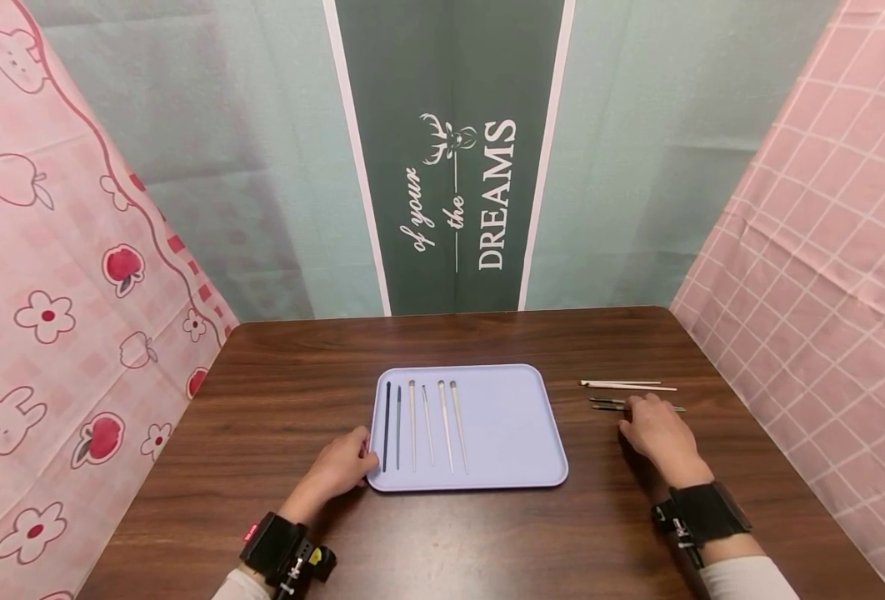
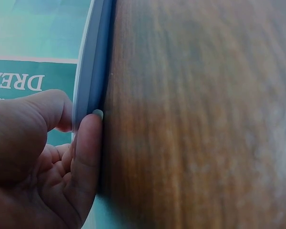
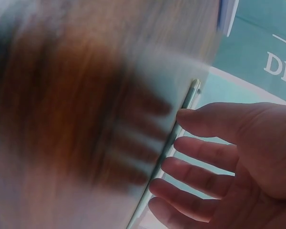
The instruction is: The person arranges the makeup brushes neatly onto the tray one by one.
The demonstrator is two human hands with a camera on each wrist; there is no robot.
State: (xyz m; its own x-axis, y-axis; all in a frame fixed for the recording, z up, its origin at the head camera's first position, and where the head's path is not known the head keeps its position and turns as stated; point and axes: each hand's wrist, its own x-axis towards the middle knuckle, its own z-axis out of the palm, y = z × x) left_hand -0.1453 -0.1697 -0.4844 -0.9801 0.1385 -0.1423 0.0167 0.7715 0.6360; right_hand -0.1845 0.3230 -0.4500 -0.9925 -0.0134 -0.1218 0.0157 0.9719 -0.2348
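A lavender tray (image 1: 510, 425) lies on the table with several slim makeup brushes (image 1: 412, 425) in a row on its left half, dark ones leftmost and pale ones beside them. My left hand (image 1: 341, 461) pinches the tray's left rim near the front corner; the left wrist view shows thumb and finger on either side of the rim (image 2: 91, 62). To the right of the tray, my right hand (image 1: 660, 429) is over two dark slim brushes (image 1: 606, 400). In the right wrist view its fingers are spread and nearly straight, their tips at a dark green brush (image 3: 187, 99).
Two pale brushes (image 1: 630, 386) lie just behind the dark ones. The brown wooden table (image 1: 457, 542) ends at a green cloth backdrop (image 1: 450, 292), with pink patterned cloth at both sides.
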